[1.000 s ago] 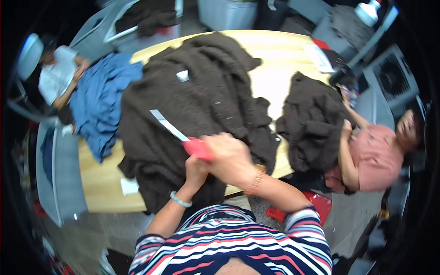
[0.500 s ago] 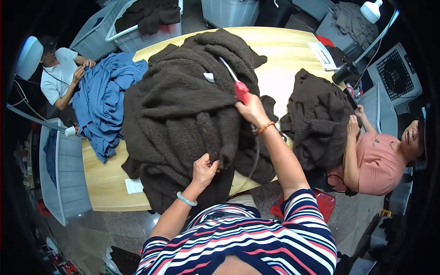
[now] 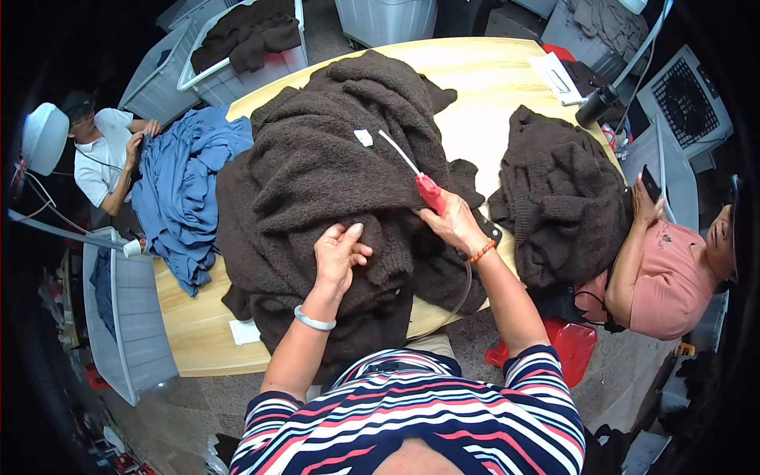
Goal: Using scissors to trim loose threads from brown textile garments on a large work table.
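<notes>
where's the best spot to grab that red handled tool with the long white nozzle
Grip the red handle, the thick near end, coming from the person's right side, much as the right hand does. The thin white nozzle slants up and left over the dark brown knit, too slim for a firm hold. A hose seems to trail from below the handle, so stay clear of it.

Brown knit heap (image 3: 317,182) covers most of the table (image 3: 491,87); landmark for all below.
- Beyond and right of heap: bare tabletop, open to a hand, up to the second brown pile (image 3: 558,198).
- Left of heap: blue cloth (image 3: 186,198) touching it, no gap.
- Near-left of heap: bare strip of table with a paper scrap (image 3: 244,331).
- On heap: left hand (image 3: 336,257) and right hand (image 3: 453,224) with red tool (image 3: 430,192); its tube (image 3: 398,152) lies across the top.
- Far right corner: clutter, possibly a bottle (image 3: 595,107).
</notes>
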A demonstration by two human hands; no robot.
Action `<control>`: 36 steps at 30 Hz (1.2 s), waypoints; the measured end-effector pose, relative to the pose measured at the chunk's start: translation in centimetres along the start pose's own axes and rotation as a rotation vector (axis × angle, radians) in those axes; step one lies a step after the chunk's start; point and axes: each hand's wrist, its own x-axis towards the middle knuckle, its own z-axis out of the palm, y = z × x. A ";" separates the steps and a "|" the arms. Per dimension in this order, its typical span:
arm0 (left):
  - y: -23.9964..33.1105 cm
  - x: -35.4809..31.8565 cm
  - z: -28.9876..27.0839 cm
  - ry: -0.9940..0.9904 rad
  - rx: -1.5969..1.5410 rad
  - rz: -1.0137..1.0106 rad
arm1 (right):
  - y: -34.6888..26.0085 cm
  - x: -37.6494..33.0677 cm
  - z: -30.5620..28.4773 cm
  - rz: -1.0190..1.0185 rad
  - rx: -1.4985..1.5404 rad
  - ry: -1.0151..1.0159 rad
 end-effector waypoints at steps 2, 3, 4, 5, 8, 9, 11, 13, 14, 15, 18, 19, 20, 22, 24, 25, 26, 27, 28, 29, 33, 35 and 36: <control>-0.7 0.5 -0.5 0.003 -0.059 0.049 | 0.0 -1.3 -0.3 -0.057 -0.018 0.012; -0.9 0.4 -0.7 0.014 -0.060 0.090 | -0.9 -2.3 -0.9 -0.079 -0.076 -0.009; -1.2 0.2 -1.1 0.029 -0.061 0.134 | -1.7 -3.4 -1.4 -0.105 -0.132 -0.032; -1.6 0.0 -1.8 -0.003 -0.054 0.165 | -2.0 -4.7 -1.7 -0.129 -0.138 -0.061; -2.4 -0.6 -1.9 -0.019 0.020 0.265 | -3.2 -9.3 -2.7 -0.189 -0.312 -0.203; -2.9 -0.7 -2.5 -0.033 0.009 0.314 | -4.1 -10.4 -3.2 -0.157 -0.387 -0.272; -4.0 0.2 -5.1 0.000 0.087 0.385 | -5.1 -11.7 -3.5 -0.112 -0.435 -0.310; -3.5 -0.3 -4.5 0.017 0.174 0.451 | -5.6 -12.2 -3.7 -0.077 -0.456 -0.328; -3.2 -0.6 -4.0 0.017 0.171 0.452 | -5.9 -12.3 -3.5 -0.111 -0.440 -0.309; -2.8 -0.8 -3.7 0.032 0.236 0.447 | -6.3 -12.4 -3.3 -0.148 -0.422 -0.287; -3.0 -1.5 -4.2 0.054 0.475 0.508 | -7.1 -12.5 -2.9 -0.184 -0.417 -0.302; -3.3 -1.5 -4.2 0.049 0.431 0.495 | -7.6 -12.4 -3.0 -0.153 -0.464 -0.305; -3.5 -1.4 -4.4 0.045 0.388 0.482 | -7.6 -12.4 -2.9 -0.165 -0.462 -0.305; -3.3 -1.7 -4.6 0.068 0.330 0.465 | -7.2 -12.9 -3.0 -0.173 -0.482 -0.307; -3.1 -1.9 -5.3 0.009 0.234 0.400 | -7.0 -13.4 -3.0 -0.230 -0.405 -0.302; -2.6 -2.0 -5.3 0.015 0.229 0.407 | -6.8 -13.4 -2.8 -0.248 -0.380 -0.289; -1.9 -2.0 -5.2 0.020 0.052 0.277 | -6.7 -13.5 -2.7 -0.266 -0.356 -0.277; -1.1 -2.0 -5.2 0.029 -0.127 0.153 | -6.7 -13.3 -2.5 -0.282 -0.361 -0.283; -0.3 -1.7 -6.0 -0.003 -0.233 0.077 | -6.8 -13.3 -2.4 -0.283 -0.353 -0.261; 0.5 -1.4 -6.6 -0.029 -0.380 0.000 | -6.9 -13.3 -2.3 -0.284 -0.345 -0.240; 3.1 0.8 -7.9 0.084 -0.662 -0.059 | -7.5 -13.1 -2.1 -0.287 -0.350 -0.234; 3.2 2.3 -9.5 0.072 -0.723 -0.060 | -8.0 -13.1 -2.0 -0.290 -0.372 -0.240; 3.2 2.6 -9.5 0.069 -0.730 -0.050 | -8.0 -13.0 -1.9 -0.291 -0.375 -0.234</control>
